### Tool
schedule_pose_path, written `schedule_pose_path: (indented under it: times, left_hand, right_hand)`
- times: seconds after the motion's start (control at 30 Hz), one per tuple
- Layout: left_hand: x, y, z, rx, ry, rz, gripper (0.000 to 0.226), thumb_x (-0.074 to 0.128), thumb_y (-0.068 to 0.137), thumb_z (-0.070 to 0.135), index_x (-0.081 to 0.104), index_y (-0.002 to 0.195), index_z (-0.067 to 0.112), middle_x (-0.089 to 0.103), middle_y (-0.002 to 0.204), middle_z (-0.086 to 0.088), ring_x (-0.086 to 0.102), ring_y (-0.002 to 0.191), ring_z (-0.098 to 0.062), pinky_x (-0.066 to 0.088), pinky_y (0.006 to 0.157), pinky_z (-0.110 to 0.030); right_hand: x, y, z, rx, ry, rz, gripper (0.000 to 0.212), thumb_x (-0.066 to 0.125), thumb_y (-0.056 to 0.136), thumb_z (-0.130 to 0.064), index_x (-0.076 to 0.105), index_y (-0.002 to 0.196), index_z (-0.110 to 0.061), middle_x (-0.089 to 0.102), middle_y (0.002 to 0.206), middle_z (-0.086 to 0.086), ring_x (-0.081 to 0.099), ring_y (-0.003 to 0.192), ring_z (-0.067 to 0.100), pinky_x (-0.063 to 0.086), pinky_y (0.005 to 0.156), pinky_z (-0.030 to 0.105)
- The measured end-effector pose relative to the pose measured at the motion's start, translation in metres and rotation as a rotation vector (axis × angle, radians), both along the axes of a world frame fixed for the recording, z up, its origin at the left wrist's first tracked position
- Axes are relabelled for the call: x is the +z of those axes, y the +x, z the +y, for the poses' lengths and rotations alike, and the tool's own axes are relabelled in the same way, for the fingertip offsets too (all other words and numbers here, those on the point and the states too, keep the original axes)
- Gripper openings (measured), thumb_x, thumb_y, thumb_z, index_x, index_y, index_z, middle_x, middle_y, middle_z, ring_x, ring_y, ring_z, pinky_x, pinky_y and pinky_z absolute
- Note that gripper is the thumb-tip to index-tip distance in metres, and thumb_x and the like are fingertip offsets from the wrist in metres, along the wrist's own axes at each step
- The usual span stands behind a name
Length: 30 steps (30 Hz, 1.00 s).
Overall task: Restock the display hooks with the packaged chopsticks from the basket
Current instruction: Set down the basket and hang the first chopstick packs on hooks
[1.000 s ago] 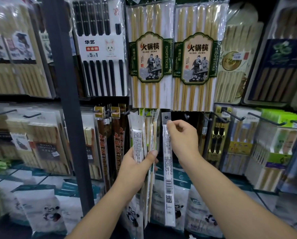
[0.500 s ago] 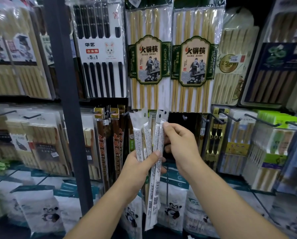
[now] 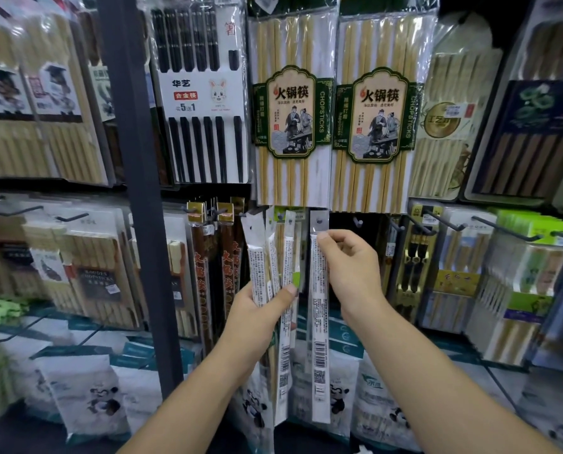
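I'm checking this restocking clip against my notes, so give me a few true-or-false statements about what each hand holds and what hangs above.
1. The right hand pinches a single packet near its top. True.
2. The left hand is empty. False: it grips a fanned bunch of packets.
3. The two green-labelled packs hang above the hands. True.
4. The single packet's barcode side faces away from the camera. False: the barcode shows.

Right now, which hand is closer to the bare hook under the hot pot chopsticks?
Right. The right hand holds a single pack just below-left of the hook; the left hand grips a bundle further left, lower.
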<state>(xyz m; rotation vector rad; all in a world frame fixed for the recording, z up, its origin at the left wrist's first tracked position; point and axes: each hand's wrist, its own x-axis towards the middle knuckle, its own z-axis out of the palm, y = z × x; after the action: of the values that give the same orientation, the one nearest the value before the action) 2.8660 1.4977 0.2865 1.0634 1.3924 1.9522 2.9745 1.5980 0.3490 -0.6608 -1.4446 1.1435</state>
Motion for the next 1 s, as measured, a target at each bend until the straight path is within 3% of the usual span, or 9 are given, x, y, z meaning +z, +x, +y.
schedule_pose_path:
  times: [0.1, 0.2, 0.37, 0.5, 0.67, 0.77, 0.83, 0.93, 1.0]
  left_hand:
    - [-0.001, 0.001, 0.000, -0.004, -0.020, 0.024, 0.021, 0.077, 0.088, 0.037, 0.067, 0.106, 0.037, 0.075, 0.104, 0.026, 0.069, 0.092, 0.011, 0.049, 0.069, -0.004]
    - [-0.003, 0.002, 0.002, -0.004, 0.006, 0.050, 0.017, 0.077, 0.091, 0.028, 0.064, 0.093, 0.039, 0.073, 0.092, 0.033, 0.066, 0.081, 0.019, 0.044, 0.060, 0.003]
    - [-0.001, 0.001, 0.004, -0.005, -0.030, 0.052, 0.016, 0.076, 0.091, 0.031, 0.069, 0.106, 0.030, 0.077, 0.099, 0.022, 0.073, 0.091, 0.002, 0.057, 0.088, -0.029]
    - [-0.001, 0.004, 0.003, -0.042, 0.013, 0.059, 0.030, 0.077, 0.091, 0.027, 0.051, 0.090, 0.041, 0.059, 0.071, 0.051, 0.056, 0.071, 0.031, 0.041, 0.056, 0.004]
    - [0.001, 0.007, 0.001, -0.045, 0.020, 0.067, 0.034, 0.077, 0.091, 0.026, 0.046, 0.087, 0.041, 0.054, 0.064, 0.053, 0.057, 0.073, 0.029, 0.035, 0.052, 0.008]
    - [0.003, 0.010, -0.001, -0.053, 0.026, 0.074, 0.041, 0.076, 0.092, 0.025, 0.040, 0.085, 0.042, 0.046, 0.058, 0.057, 0.047, 0.062, 0.037, 0.032, 0.050, 0.009]
    - [0.000, 0.006, 0.001, -0.059, 0.029, 0.076, 0.036, 0.077, 0.091, 0.026, 0.045, 0.087, 0.042, 0.055, 0.067, 0.053, 0.052, 0.067, 0.034, 0.035, 0.052, 0.008]
    - [-0.001, 0.002, 0.005, -0.027, -0.004, 0.054, 0.021, 0.080, 0.088, 0.028, 0.063, 0.097, 0.037, 0.074, 0.096, 0.029, 0.068, 0.082, 0.015, 0.046, 0.061, -0.001]
    - [0.002, 0.004, 0.003, -0.015, -0.010, 0.066, 0.021, 0.081, 0.087, 0.029, 0.066, 0.100, 0.035, 0.075, 0.095, 0.029, 0.069, 0.085, 0.011, 0.049, 0.065, -0.005]
  right_hand:
    - [0.001, -0.002, 0.004, -0.051, 0.061, -0.037, 0.019, 0.063, 0.099, -0.030, 0.073, 0.085, -0.021, 0.067, 0.087, 0.014, 0.055, 0.068, 0.004, 0.047, 0.063, 0.017]
    - [0.005, -0.006, 0.007, -0.075, 0.056, -0.055, 0.025, 0.061, 0.100, -0.030, 0.072, 0.083, -0.015, 0.060, 0.071, 0.007, 0.050, 0.062, 0.003, 0.045, 0.065, 0.026]
    - [0.004, -0.010, 0.013, -0.127, 0.012, -0.081, 0.029, 0.062, 0.098, -0.031, 0.070, 0.079, -0.011, 0.049, 0.057, -0.010, 0.044, 0.052, 0.001, 0.041, 0.059, 0.024]
    - [0.002, -0.010, 0.013, -0.114, 0.015, -0.062, 0.028, 0.063, 0.098, -0.031, 0.071, 0.077, -0.014, 0.051, 0.055, -0.015, 0.047, 0.054, 0.000, 0.041, 0.057, 0.018]
    - [0.001, -0.010, 0.015, -0.126, 0.014, -0.075, 0.030, 0.063, 0.097, -0.032, 0.069, 0.075, -0.012, 0.047, 0.049, -0.016, 0.043, 0.051, 0.002, 0.039, 0.057, 0.023]
    - [-0.002, -0.012, 0.018, -0.135, -0.027, -0.084, 0.032, 0.064, 0.096, -0.031, 0.067, 0.073, -0.009, 0.043, 0.046, -0.016, 0.040, 0.048, 0.002, 0.039, 0.058, 0.027]
    - [-0.003, -0.012, 0.020, -0.127, -0.032, -0.090, 0.033, 0.065, 0.096, -0.031, 0.067, 0.071, -0.010, 0.044, 0.046, -0.017, 0.041, 0.047, 0.000, 0.039, 0.060, 0.027]
    - [-0.004, -0.008, 0.019, -0.131, -0.014, -0.120, 0.030, 0.067, 0.095, -0.035, 0.071, 0.075, -0.013, 0.059, 0.058, -0.016, 0.052, 0.057, -0.001, 0.042, 0.062, 0.023]
    - [-0.006, -0.004, 0.016, -0.186, -0.001, -0.135, 0.025, 0.070, 0.093, -0.038, 0.070, 0.080, -0.017, 0.067, 0.072, -0.009, 0.060, 0.068, 0.004, 0.043, 0.063, 0.022]
